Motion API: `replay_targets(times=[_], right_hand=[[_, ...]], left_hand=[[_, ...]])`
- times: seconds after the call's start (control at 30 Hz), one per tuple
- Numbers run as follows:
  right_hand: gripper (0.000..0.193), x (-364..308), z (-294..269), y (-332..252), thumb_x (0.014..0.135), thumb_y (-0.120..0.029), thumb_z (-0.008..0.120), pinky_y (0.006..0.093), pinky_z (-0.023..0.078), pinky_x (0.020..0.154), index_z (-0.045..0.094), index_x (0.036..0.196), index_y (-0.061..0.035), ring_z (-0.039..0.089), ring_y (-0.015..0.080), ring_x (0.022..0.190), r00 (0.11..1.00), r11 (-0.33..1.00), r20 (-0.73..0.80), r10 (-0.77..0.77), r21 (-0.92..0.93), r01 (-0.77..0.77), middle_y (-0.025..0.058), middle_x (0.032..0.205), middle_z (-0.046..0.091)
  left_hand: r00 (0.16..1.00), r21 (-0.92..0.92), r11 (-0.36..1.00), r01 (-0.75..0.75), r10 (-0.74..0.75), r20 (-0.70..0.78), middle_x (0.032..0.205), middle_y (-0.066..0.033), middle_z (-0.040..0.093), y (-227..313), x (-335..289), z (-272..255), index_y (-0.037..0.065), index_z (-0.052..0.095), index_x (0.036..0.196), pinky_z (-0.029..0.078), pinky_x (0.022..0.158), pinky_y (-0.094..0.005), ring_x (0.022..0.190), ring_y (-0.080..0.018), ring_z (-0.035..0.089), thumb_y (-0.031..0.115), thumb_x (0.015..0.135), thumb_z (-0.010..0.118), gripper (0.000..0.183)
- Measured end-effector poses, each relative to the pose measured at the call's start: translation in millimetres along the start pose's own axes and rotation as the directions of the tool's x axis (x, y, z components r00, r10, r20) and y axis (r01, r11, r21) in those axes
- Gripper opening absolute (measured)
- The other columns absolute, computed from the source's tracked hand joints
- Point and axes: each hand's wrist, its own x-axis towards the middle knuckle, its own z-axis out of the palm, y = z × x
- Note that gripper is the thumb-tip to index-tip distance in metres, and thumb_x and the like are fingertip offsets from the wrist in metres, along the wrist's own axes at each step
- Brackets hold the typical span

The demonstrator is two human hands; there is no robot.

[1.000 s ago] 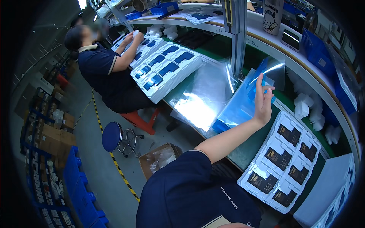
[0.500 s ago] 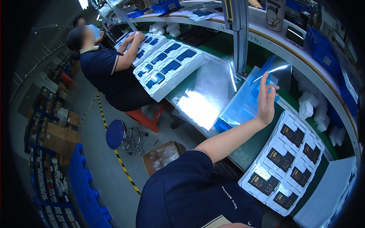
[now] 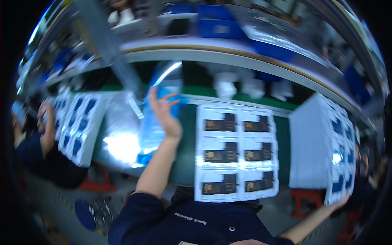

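Note:
My left hand is raised above the bench with its fingers spread, beside blue plastic film and a glossy clear sheet. Its fingertips overlap the film's upper part, and nothing shows in its grasp. Far to the right, my right hand is at the near corner of a white plastic tray on top of a tall stack, closed at the tray's edge; its fingers are partly hidden and blurred. Between my hands, in front of me, lies a white tray with several black flat battery-like packs in its pockets.
At the left a co-worker handles another stack of white trays with dark blue pieces. Another person stands at the right edge. A metal post and a raised shelf border the bench; white foam-like pieces lie beneath.
My view has swung to the right, bringing the tall tray stack and my right hand into sight. My left hand stays raised, fingers spread, near the blue film.

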Motion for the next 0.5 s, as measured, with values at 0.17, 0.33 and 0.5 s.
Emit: replay_targets(times=[0.17, 0.33, 0.5], right_hand=[[0.045, 89.1, -54.1, -6.3, 0.091, -0.029, 0.041, 0.0436, 0.048, 0.092, 0.053, 0.123, 0.0007, 0.063, 0.0312, 0.099, 0.919, 0.991, 0.382, -0.098, -0.049, 0.126, 0.0158, 0.113, 0.063], [0.032, 98.8, -30.2, 11.9, 0.081, -0.008, 0.045, 0.0414, 0.054, 0.081, 0.052, 0.110, 0.0036, 0.064, 0.0307, 0.093, 0.858, 0.913, 0.321, -0.401, 0.058, 0.405, 0.0190, 0.107, 0.061], [0.035, 79.5, -10.7, 21.6, 0.078, -0.002, 0.048, 0.0413, 0.053, 0.083, 0.046, 0.113, 0.0009, 0.063, 0.0296, 0.096, 0.828, 0.855, 0.229, -0.512, 0.042, 0.517, 0.0172, 0.105, 0.059]], left_hand=[[0.999, 0.034, 0.998, 0.050, -0.050, -0.007, 0.138, -0.0129, 0.038, -6.1, -5.9, 11.2, 0.004, 0.028, 0.141, 0.048, 0.083, -0.0321, 0.104, -0.0215, 0.057, 0.030, 0.100, 0.036, 0.049], [0.999, 0.057, 0.997, 0.052, -0.052, -0.007, 0.118, -0.0160, 0.053, -5.7, -7.4, 9.1, 0.004, 0.030, 0.140, 0.044, 0.086, -0.0334, 0.105, -0.0209, 0.056, 0.029, 0.100, 0.033, 0.047], [0.997, 0.073, 0.995, 0.071, -0.073, 0.024, 0.109, -0.0171, 0.055, 0.8, -7.7, 6.8, 0.002, 0.029, 0.139, 0.045, 0.086, -0.0336, 0.105, -0.0217, 0.056, 0.030, 0.100, 0.031, 0.048]])
